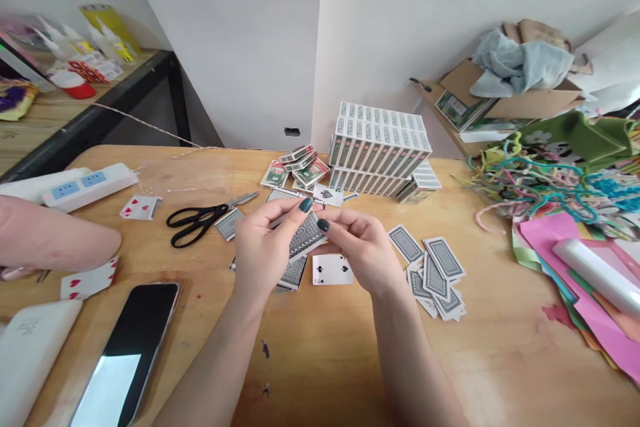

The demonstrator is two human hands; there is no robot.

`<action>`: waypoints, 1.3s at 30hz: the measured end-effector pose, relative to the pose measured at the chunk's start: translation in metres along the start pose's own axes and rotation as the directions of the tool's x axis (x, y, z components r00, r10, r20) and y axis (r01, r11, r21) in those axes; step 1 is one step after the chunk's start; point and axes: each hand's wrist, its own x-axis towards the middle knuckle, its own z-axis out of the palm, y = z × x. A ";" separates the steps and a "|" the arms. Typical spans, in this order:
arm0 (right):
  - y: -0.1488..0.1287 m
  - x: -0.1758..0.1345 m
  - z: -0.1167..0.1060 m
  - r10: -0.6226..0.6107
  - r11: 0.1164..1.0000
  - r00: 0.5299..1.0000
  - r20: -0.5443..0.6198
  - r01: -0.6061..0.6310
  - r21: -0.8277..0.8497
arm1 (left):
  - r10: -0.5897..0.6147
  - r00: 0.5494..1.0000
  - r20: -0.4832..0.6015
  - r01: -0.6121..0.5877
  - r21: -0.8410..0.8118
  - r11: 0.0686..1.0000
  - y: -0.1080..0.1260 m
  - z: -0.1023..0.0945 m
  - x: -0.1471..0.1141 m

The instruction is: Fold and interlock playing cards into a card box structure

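Between my two hands, above the middle of the table, is a playing card (306,237) with its grey patterned back up. My left hand (265,247) pinches its left side, thumb on top. At the right side, my right hand (363,247) grips it with thumb and fingers. Beneath them lie a two of spades (333,271), face up, and a grey-backed card (293,273) partly covered by my left hand. Another spade card (327,195) lies just beyond my fingers. Several loose grey-backed cards (443,267) overlap to the right of my right hand.
Black-handled scissors (197,223) lie left of my hands, with a phone (130,353) nearer me. Stacked card boxes (380,147) stand at the back, beside a small pile of boxes (303,170). Tangled yarn (555,180) and coloured sheets (585,280) fill the right side. A power strip (90,185) lies left.
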 end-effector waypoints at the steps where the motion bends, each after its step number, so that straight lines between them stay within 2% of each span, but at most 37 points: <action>1: 0.002 0.001 0.000 -0.010 1.000 0.999 -0.054 0.009 -0.009 | 0.041 0.999 0.006 -0.041 0.067 0.997 0.001 0.001 -0.001; 7: 0.008 0.003 0.010 -0.088 0.996 0.966 -0.242 0.090 -0.004 | 0.282 0.959 -0.007 -0.264 0.326 0.908 0.001 0.006 -0.010; 11: 0.008 0.002 0.016 -0.085 0.995 0.962 -0.259 0.096 0.033 | 0.363 0.929 -0.064 -0.318 0.358 0.878 -0.001 0.007 -0.011; 16: 0.008 0.001 0.019 -0.017 0.992 0.985 -0.172 0.038 0.121 | 0.297 0.947 -0.124 -0.247 0.308 0.919 0.003 0.005 -0.010; 21: 0.004 -0.002 0.016 0.013 0.986 1.000 0.011 -0.014 0.169 | 0.208 0.961 -0.184 -0.154 0.269 0.951 0.010 0.002 -0.007; 23: 0.003 -0.003 0.013 0.016 0.982 0.999 0.049 -0.025 0.186 | 0.182 0.961 -0.210 -0.116 0.289 0.950 0.011 0.001 -0.005; 26: 0.000 -0.003 0.009 -0.006 0.984 0.999 0.041 -0.001 0.179 | 0.168 0.968 -0.189 -0.106 0.298 0.949 0.011 0.001 -0.004; 29: -0.001 -0.003 0.006 0.001 0.990 0.998 0.059 -0.009 0.139 | 0.189 0.973 -0.133 -0.146 0.275 0.950 0.009 0.001 -0.003; 31: -0.001 -0.002 0.004 -0.013 0.996 1.000 0.000 0.013 0.089 | 0.201 0.977 -0.072 -0.172 0.293 0.941 0.007 0.000 -0.002; 34: 0.003 0.000 0.004 -0.087 0.995 0.984 -0.154 0.078 -0.059 | 0.167 0.984 0.064 -0.178 0.329 0.927 0.004 -0.004 0.000; 36: 0.004 0.001 0.004 -0.112 0.986 0.980 -0.166 0.088 -0.143 | 0.151 0.982 0.115 -0.180 0.313 0.933 0.002 -0.007 0.002; 39: 0.003 0.000 0.005 -0.101 0.985 0.986 -0.131 0.081 -0.153 | 0.172 0.983 0.062 -0.183 0.273 0.945 0.000 -0.009 0.002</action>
